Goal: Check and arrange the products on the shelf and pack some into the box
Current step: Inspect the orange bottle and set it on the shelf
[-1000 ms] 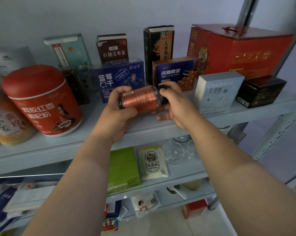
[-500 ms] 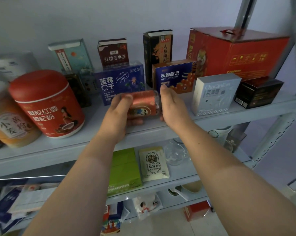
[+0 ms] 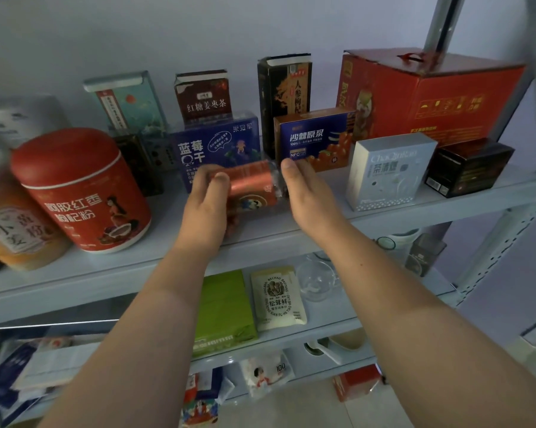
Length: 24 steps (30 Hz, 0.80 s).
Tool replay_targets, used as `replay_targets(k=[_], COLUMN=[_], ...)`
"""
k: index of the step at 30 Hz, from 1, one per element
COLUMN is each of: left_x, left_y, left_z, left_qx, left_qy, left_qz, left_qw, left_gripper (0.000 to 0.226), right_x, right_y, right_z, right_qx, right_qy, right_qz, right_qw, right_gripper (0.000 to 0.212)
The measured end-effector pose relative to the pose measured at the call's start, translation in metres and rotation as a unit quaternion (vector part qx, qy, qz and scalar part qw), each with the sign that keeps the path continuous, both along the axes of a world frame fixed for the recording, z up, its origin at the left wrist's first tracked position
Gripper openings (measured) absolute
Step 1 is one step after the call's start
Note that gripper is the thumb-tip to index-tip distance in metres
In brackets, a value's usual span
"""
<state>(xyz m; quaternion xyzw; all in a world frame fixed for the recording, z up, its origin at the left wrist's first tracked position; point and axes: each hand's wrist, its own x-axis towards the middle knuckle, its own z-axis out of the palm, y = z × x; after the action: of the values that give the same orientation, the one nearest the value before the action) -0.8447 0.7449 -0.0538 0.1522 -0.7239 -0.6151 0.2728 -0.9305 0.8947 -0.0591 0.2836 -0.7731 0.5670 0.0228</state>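
Note:
A small orange-red jar (image 3: 251,186) lies on its side, low over the top shelf board (image 3: 291,233), just in front of the blue blueberry box (image 3: 217,140). My left hand (image 3: 205,211) grips the jar's left end, thumb curled over the top. My right hand (image 3: 310,196) is at the jar's clear right end with its fingers straight, flat against it or nearly so. Whether the jar rests on the board is hidden by my hands.
A big red canister (image 3: 81,193) stands to the left. A blue-orange box (image 3: 316,137), a white box (image 3: 387,171), a black box (image 3: 467,165) and a large red carton (image 3: 430,94) stand to the right. On the lower shelf lie a green pack (image 3: 226,307), a cream pouch (image 3: 276,298) and glassware (image 3: 316,279).
The jar came down from in front of the boxes toward the shelf board and turned, showing a different side of its label. My right hand's fingers straightened off the cap.

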Motion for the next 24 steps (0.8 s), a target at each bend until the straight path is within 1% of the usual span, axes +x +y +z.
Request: replay_targets(k=[2,3,4,6,8,9,10,11,12,14,15,16,17,18,19,20,21,22,23,24], left_x=[-0.002,-0.003,-0.003,-0.001,0.003,0.003,0.003,0.002,0.001,-0.001,-0.001,0.002,0.009,0.018,0.026,0.035,0.044,0.048,0.05,0.051], left_y=[-0.002,-0.003,-0.004,-0.004,-0.002,-0.001,-0.001,-0.001,-0.001,-0.001,0.001,0.005,0.009,0.013,0.013,0.014,0.014,0.011,0.013,0.012], left_z=[0.003,0.004,0.004,0.004,0.003,0.003,0.003,0.002,0.001,0.002,0.003,0.005,0.004,0.003,-0.001,-0.004,-0.006,-0.008,-0.005,-0.001], left_qx=[0.088,0.107,0.092,0.029,-0.01,-0.021,-0.028,-0.027,-0.007,0.009,-0.001,0.002,-0.047,-0.092,-0.162,-0.226,-0.288,-0.314,-0.315,-0.307], left_qy=[-0.044,-0.048,-0.044,-0.019,-0.007,-0.005,-0.006,-0.01,-0.019,-0.034,-0.029,-0.013,0.014,0.06,0.097,0.124,0.132,0.124,0.092,0.063], left_qz=[0.022,0.015,0.0,-0.042,-0.069,-0.072,-0.065,-0.053,-0.041,-0.027,-0.024,-0.026,-0.024,-0.029,-0.029,-0.029,-0.027,-0.021,-0.001,0.018], left_qw=[0.995,0.993,0.995,0.999,0.998,0.997,0.997,0.998,0.999,0.999,0.999,1.0,0.998,0.994,0.981,0.966,0.948,0.941,0.945,0.949], left_gripper=[0.024,0.025,0.022,0.022,0.029,0.031,0.03,0.027,0.025,0.025,0.025,0.023,0.021,0.022,0.025,0.027,0.027,0.026,0.021,0.019], right_x=[0.0,-0.001,-0.001,-0.001,0.001,0.001,0.004,0.005,0.005,0.004,0.003,0.005,0.006,0.007,0.007,0.01,0.013,0.019,0.026,0.034], right_y=[0.006,0.009,0.011,0.012,0.008,0.003,-0.001,-0.004,-0.005,-0.003,-0.001,0.002,0.004,0.007,0.01,0.015,0.02,0.022,0.024,0.027], right_z=[-0.004,-0.004,-0.003,0.001,0.004,0.003,0.0,-0.006,-0.013,-0.025,-0.026,-0.02,-0.013,-0.007,-0.002,0.003,0.006,0.007,0.007,0.008], right_qx=[-0.006,-0.01,-0.02,-0.026,0.005,0.015,0.016,0.012,0.009,-0.003,-0.017,-0.028,-0.036,-0.034,-0.017,0.01,0.039,0.061,0.06,0.037], right_qy=[0.012,0.005,-0.018,-0.061,-0.06,-0.041,-0.014,0.024,0.076,0.163,0.168,0.138,0.084,0.023,-0.03,-0.064,-0.067,-0.036,0.026,0.093], right_qz=[0.049,0.072,0.083,0.067,0.013,-0.018,-0.045,-0.066,-0.081,-0.082,-0.068,-0.046,-0.024,-0.005,0.009,0.019,0.029,0.035,0.031,0.03], right_qw=[0.999,0.997,0.996,0.996,0.998,0.999,0.999,0.997,0.994,0.983,0.983,0.989,0.995,0.999,0.999,0.998,0.997,0.997,0.997,0.995], right_gripper=[0.036,0.036,0.037,0.039,0.053,0.055,0.051,0.045,0.037,0.027,0.027,0.029,0.034,0.041,0.049,0.056,0.06,0.058,0.053,0.045])
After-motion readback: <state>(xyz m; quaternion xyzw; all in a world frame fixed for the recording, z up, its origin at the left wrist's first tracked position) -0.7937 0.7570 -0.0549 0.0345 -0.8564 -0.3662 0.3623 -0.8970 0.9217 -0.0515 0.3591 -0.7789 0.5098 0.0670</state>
